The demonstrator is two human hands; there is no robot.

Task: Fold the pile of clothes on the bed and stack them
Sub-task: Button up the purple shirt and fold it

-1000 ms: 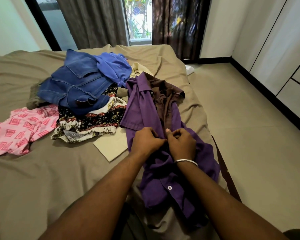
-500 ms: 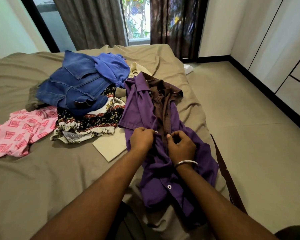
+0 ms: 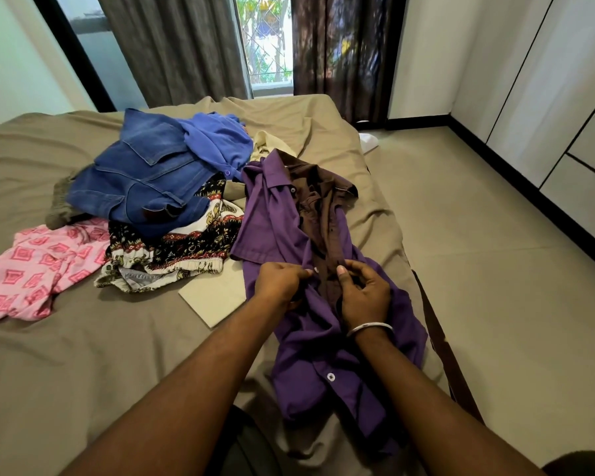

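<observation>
My left hand [image 3: 282, 281] and right hand [image 3: 363, 292] each pinch an opposite front edge of the purple button-up cotton shirt [image 3: 272, 221], spread lengthwise near the right edge of the taupe-sheeted bed [image 3: 83, 355]. I judge it best to align both plackets flat at the white button [image 3: 315, 270] before fastening. Beyond, the unfolded pile waits, topped by a blue denim garment [image 3: 141, 180].

Home bedroom: bed [image 3: 83, 355], curtains [image 3: 172, 46], probably wardrobe [image 3: 547, 80].
</observation>
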